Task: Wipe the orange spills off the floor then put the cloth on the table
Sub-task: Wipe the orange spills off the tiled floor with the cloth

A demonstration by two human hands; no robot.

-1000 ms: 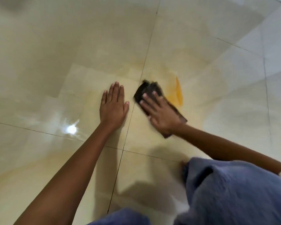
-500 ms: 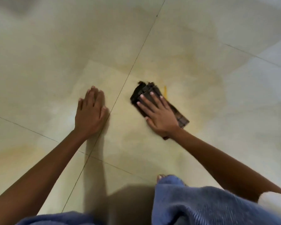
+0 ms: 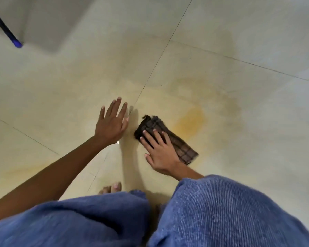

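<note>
A folded dark brown checked cloth (image 3: pixel 177 139) lies flat on the cream floor tiles. My right hand (image 3: pixel 159 152) presses down on it with straight, spread fingers. Just right of the cloth a smeared orange spill (image 3: pixel 189 122) marks the tile, with a fainter yellowish haze around it. My left hand (image 3: pixel 112 122) is open with fingers spread, just left of the cloth; whether it touches the floor is unclear. A pale orange streak (image 3: pixel 25 168) shows on the tile at the left.
My knees in blue fabric (image 3: pixel 221 211) fill the bottom of the view, with bare toes (image 3: pixel 112 188) between them. A dark blue leg or pole (image 3: pixel 5 29) stands at the top left. Tile joints cross the floor.
The cloth has slid left off the spill, so a wide orange smear now shows beside it. My left hand has spread its fingers. The view has pulled back, showing more floor and my knees.
</note>
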